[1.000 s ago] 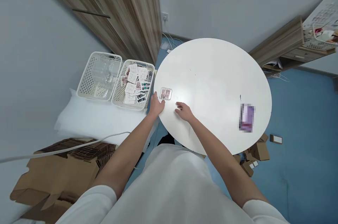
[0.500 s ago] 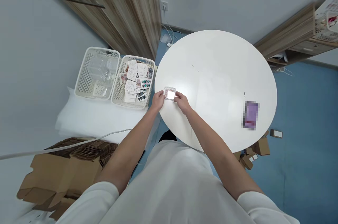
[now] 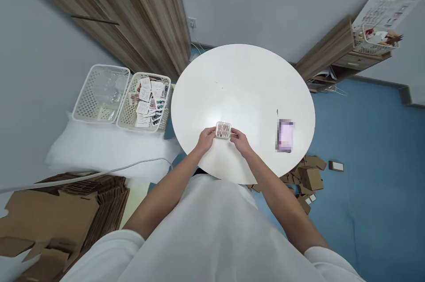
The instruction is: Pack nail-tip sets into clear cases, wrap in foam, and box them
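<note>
- The wood-grain cabinet (image 3: 139,12) at upper left is tall, its streaked brown front crossed by a dark, narrow handle.
- The round table (image 3: 242,83) has a smooth white top with a soft glare and a few small dark marks.
- The flattened cardboard (image 3: 56,209) at lower left forms a brown stack with many folded edges.
- The white sheeting (image 3: 102,149) beneath the baskets looks soft and slightly translucent.
- The left basket (image 3: 82,100), white perforated plastic, holds clear, shiny plastic pieces.
- The right basket (image 3: 134,127), just beside it, holds a loose heap of printed white cards and cards bearing dark, green and pinkish pieces.
- A purple object (image 3: 285,136), rectangular and pixelated, lies on the right of the tabletop.
- The left hand (image 3: 206,139) is partly closed, fingers bent and gripping the box's left side.
- The right hand (image 3: 240,140) mirrors it, partly closed with thumb and fingers at the right side.
- The clear box (image 3: 223,130), a rounded square of see-through plastic, sits between both hands near the table's close edge; whether it touches the top cannot be told.
- The pinkish-brown pieces (image 3: 223,130) inside are small and elongated, in two rows.
</note>
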Demonstrator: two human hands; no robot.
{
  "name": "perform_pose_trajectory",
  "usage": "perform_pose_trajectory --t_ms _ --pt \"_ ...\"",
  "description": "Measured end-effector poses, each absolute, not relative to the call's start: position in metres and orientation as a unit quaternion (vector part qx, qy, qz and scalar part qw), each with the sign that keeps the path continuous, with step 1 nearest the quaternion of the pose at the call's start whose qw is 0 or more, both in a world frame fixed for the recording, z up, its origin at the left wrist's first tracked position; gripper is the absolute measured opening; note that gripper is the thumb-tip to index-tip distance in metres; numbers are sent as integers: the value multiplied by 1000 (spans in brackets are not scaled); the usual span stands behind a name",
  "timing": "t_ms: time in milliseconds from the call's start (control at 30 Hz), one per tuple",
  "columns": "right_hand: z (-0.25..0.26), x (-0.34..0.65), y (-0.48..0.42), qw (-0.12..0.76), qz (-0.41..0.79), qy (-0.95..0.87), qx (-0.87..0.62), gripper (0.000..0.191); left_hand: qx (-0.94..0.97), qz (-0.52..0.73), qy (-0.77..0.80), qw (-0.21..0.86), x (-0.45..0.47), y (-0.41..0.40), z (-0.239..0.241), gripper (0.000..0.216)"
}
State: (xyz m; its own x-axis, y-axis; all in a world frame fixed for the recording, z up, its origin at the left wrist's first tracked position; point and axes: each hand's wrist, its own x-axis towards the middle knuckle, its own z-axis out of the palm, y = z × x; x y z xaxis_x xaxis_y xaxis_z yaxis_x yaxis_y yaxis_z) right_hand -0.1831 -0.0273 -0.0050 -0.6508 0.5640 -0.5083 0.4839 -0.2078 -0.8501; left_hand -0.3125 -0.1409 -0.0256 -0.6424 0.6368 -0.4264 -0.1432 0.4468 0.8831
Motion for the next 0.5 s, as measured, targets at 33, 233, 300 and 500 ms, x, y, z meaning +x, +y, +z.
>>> perform_pose_trajectory --t_ms 33,233,300,500 --pt "-5 -168 -23 28 653 -630 -420 57 174 493 754 398 -300 -137 -25 40" --pt "-6 -106 -8 5 643 -641 -419 58 238 446 756 416 -247 -126 -25 39" --pt "-5 -98 -7 -5 636 -653 -412 58 268 427 759 413 -239 -126 -23 41" --pt "-3 -97 -10 -14 639 -676 -368 58 307 429 739 419 -233 -128 -12 39"
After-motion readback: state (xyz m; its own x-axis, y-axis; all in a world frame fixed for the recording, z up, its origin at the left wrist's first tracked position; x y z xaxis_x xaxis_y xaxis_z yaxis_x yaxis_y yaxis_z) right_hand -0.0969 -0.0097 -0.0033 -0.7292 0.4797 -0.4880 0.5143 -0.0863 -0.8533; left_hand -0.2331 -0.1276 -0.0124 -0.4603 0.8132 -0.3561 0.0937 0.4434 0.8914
